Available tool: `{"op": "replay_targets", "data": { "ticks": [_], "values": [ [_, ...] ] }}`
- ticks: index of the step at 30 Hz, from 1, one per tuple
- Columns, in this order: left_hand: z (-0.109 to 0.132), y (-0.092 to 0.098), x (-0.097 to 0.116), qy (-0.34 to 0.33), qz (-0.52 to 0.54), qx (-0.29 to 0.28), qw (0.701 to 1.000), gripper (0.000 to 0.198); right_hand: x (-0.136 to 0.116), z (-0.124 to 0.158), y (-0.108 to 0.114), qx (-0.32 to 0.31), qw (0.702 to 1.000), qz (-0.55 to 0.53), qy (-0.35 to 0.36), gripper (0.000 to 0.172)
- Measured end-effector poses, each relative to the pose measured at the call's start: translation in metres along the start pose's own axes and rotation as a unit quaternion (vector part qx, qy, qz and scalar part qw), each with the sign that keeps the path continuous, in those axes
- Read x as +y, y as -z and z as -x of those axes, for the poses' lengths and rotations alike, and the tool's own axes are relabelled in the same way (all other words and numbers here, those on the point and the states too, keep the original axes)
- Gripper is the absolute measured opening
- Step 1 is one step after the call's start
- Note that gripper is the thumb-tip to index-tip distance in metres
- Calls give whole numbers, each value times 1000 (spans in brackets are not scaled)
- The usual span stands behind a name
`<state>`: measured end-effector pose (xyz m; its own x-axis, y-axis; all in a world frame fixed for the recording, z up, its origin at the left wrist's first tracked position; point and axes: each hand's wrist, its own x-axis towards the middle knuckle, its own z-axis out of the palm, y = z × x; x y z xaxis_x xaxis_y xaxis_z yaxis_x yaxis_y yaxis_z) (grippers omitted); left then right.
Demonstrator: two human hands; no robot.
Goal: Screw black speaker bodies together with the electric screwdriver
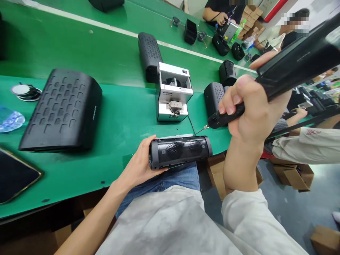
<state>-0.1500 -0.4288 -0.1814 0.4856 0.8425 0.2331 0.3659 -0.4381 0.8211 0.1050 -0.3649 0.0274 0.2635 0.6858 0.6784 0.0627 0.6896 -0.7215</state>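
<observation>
My left hand [142, 159] is closed around the left end of a black speaker body [183, 150] with two round perforated areas on its face. It is held at the table's front edge, above my lap. In my right hand [252, 102] is a black electric screwdriver [292, 63], slanting down to the left. Its thin bit reaches toward the top right edge of the speaker body; whether it touches I cannot tell. Just behind stands a silver and black screw feeder [174, 94] with an open top.
A large dark speaker housing [63, 109] lies on the green table [127, 113] at left, near a phone-like dark slab [17, 175]. Other housings [150, 53] stand behind and right. Co-workers [220, 14] sit across the bench. Cardboard boxes [294, 175] lie on the floor.
</observation>
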Motion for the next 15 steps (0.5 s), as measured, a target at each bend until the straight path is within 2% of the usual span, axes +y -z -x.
{"op": "replay_targets", "data": {
  "ticks": [3, 7, 10, 15],
  "values": [
    [0, 0, 0, 0, 5, -1, 1000, 113, 13, 17, 2, -29, 999, 18, -29, 21],
    [-1, 2, 0, 3, 12, -7, 1000, 115, 29, 37, 6, 0, 999, 45, 9, 24],
    [-1, 2, 0, 13, 15, -13, 1000, 116, 31, 43, 8, 20, 997, 74, 7, 26],
    [0, 3, 2, 18, 21, -16, 1000, 116, 28, 44, 7, 9, 998, 64, 0, 27]
  ]
}}
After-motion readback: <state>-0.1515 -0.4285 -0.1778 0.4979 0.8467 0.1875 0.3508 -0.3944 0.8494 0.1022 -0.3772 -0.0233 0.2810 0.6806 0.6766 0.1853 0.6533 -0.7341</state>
